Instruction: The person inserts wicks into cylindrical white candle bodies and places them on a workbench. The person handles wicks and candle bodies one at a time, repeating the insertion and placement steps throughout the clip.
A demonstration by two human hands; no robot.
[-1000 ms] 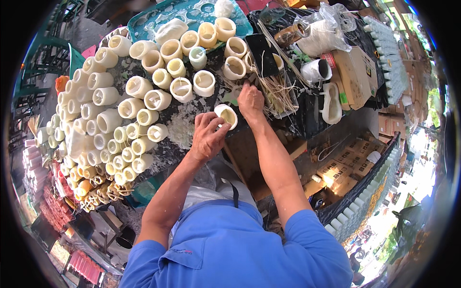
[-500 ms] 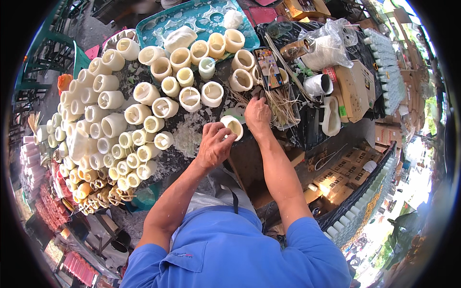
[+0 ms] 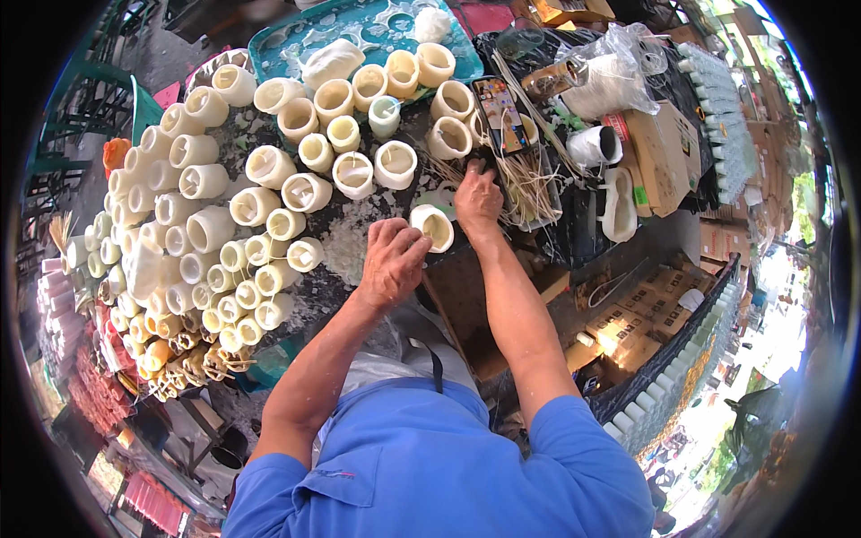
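A cream-coloured hollow wax cup (image 3: 432,228) sits at the table's near edge, its opening tipped toward me. Close against its left side is my left hand (image 3: 393,260), fingers curled in; what they hold, if anything, is hidden. My right hand (image 3: 478,199) reaches past the cup's right side to the table, by a bundle of thin dry straw-like strips (image 3: 527,190). Its fingers are bent together at the tips, and I cannot make out what is in them. Several similar wax cups (image 3: 395,164) stand just beyond, some with white wicks.
Many more wax cups (image 3: 204,181) crowd the table's left. A teal tray (image 3: 269,49) with wax scraps lies at the back. A phone (image 3: 500,117) rests beside the strips. To the right are a bagged string spool (image 3: 599,94), a cardboard box (image 3: 668,161) and a white-rimmed container (image 3: 619,204).
My left hand has drawn slightly left, so more of the cup's rim shows. The right hand stays by the strips. The whole view has shifted a little.
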